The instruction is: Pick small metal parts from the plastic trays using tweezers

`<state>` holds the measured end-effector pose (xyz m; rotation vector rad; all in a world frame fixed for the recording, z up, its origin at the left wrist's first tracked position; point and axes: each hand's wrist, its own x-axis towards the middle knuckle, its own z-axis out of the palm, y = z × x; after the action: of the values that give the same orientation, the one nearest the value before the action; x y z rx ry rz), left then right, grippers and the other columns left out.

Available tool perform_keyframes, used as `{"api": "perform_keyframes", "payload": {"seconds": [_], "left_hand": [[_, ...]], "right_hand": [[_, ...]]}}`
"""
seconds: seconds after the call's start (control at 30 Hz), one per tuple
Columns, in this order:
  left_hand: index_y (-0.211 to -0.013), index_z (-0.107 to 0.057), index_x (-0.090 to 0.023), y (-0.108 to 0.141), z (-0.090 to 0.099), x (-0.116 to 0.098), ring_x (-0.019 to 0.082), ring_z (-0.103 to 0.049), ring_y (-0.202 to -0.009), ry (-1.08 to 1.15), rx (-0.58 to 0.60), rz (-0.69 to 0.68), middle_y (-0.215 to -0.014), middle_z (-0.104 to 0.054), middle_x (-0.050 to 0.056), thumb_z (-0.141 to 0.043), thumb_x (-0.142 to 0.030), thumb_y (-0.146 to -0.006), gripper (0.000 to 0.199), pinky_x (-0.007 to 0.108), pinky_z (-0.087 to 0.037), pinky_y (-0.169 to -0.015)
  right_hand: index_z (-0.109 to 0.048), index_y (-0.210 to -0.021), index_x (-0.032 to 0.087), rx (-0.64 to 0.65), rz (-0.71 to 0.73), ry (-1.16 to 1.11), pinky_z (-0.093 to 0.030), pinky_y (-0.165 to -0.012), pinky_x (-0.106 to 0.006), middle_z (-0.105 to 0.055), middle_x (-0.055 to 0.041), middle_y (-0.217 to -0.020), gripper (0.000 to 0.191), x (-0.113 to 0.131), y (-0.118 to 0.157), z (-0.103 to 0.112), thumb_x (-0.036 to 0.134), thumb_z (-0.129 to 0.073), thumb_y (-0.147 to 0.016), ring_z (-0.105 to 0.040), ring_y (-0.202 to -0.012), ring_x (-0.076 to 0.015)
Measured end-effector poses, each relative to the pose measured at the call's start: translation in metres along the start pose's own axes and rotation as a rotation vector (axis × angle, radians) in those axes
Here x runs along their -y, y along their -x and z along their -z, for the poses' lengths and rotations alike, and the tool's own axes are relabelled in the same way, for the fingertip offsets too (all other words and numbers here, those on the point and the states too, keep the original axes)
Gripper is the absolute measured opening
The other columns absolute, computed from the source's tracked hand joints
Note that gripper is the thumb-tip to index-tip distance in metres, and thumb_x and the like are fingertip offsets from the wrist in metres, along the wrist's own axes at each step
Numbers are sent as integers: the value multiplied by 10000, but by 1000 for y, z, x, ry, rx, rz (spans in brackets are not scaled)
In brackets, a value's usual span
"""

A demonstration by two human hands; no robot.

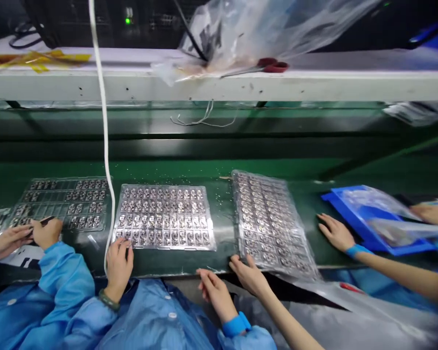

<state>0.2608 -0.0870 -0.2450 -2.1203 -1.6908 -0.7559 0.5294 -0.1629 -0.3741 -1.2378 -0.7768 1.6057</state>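
In front of me lies a clear plastic tray (164, 216) filled with rows of small metallic parts. My left hand (118, 262), with a dark green bracelet at the wrist, rests its fingertips at the tray's near left corner. Its fingers are slightly bent and apart. My right hand (216, 294), wearing a blue wristband (236, 324), hovers by the table's front edge, right of the tray. It is loosely open, and I see nothing in it. A second filled tray (272, 221) lies at an angle to the right, with a co-worker's hand (250, 276) at its near corner.
A co-worker's hands (45, 233) hold something dark over a partly filled tray (62, 204) at left. A white cable (104, 116) hangs past my tray. Right are another hand (336, 234) and a blue bin (350, 218). Red-handled scissors (273, 65) lie on the shelf (314, 87).
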Motion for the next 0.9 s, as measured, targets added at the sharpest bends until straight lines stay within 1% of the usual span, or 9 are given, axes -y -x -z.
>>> {"api": "perform_keyframes", "payload": {"seconds": [0.1,0.23,0.33,0.47,0.63,0.73,0.77,0.8,0.9], "left_hand": [[-1021,-592,-137,-16,-3,10,247,-450,-1112,-117,-19,3,-1170,-483,128,-437,-278,-854,268,390,-379,-975],[-1107,-534,-118,-28,-7,25,243,-419,-1161,-131,-14,111,-1218,-448,137,-415,-311,-877,323,374,-356,-1008],[-1068,-542,-140,-31,-10,29,246,-443,-1135,-94,-2,177,-1170,-480,128,-421,-353,-874,312,386,-362,-997],[-1075,-535,-135,-31,-10,26,249,-456,-1128,-67,-1,244,-1154,-487,146,-409,-361,-876,327,393,-365,-991],[-1127,-512,-132,-34,-12,27,285,-471,-1086,-38,-48,305,-1130,-500,160,-452,-373,-856,367,406,-393,-943],[-1063,-570,-133,-44,-18,35,300,-474,-1022,-25,-91,338,-1025,-522,153,-509,-387,-822,356,427,-386,-909],[-1021,-596,-125,-48,-20,39,297,-477,-989,-18,-105,353,-983,-522,152,-515,-386,-816,342,431,-384,-895],[-975,-618,-114,-52,-22,43,289,-480,-959,-7,-116,365,-952,-520,151,-515,-384,-813,331,432,-383,-880],[-862,-645,-102,-57,-25,50,257,-481,-924,52,-120,366,-921,-520,142,-514,-388,-805,320,407,-384,-874]], "right_hand": [[-517,-975,168,37,4,9,-343,-463,-279,-519,-95,-680,318,11,-22,4,419,-362,-857,-451,-484,-125],[-518,-983,181,46,64,146,-408,-526,-311,-540,-108,-694,356,11,-41,-1,474,-367,-850,-504,-531,-160],[-521,-993,181,92,84,230,-435,-561,-325,-555,-117,-720,378,11,-42,-7,487,-343,-859,-530,-557,-172],[-513,-1004,173,195,93,344,-446,-586,-335,-568,-125,-747,376,15,-37,-13,461,-307,-879,-537,-570,-171],[-507,-1023,178,271,126,438,-464,-645,-341,-577,-119,-768,370,18,-33,-13,439,-278,-896,-552,-600,-168],[-501,-1055,165,279,130,493,-474,-651,-333,-581,-127,-786,375,14,-35,-11,410,-259,-906,-560,-610,-166],[-507,-1057,160,284,146,543,-482,-651,-324,-582,-133,-795,374,12,-36,-10,383,-246,-912,-566,-619,-162],[-519,-1056,154,307,200,671,-490,-649,-311,-580,-138,-802,379,10,-38,-10,349,-225,-917,-573,-632,-157],[-583,-988,143,453,512,1297,-491,-586,-304,-544,-124,-755,430,2,-41,-1,284,-183,-917,-582,-660,-163]]}}
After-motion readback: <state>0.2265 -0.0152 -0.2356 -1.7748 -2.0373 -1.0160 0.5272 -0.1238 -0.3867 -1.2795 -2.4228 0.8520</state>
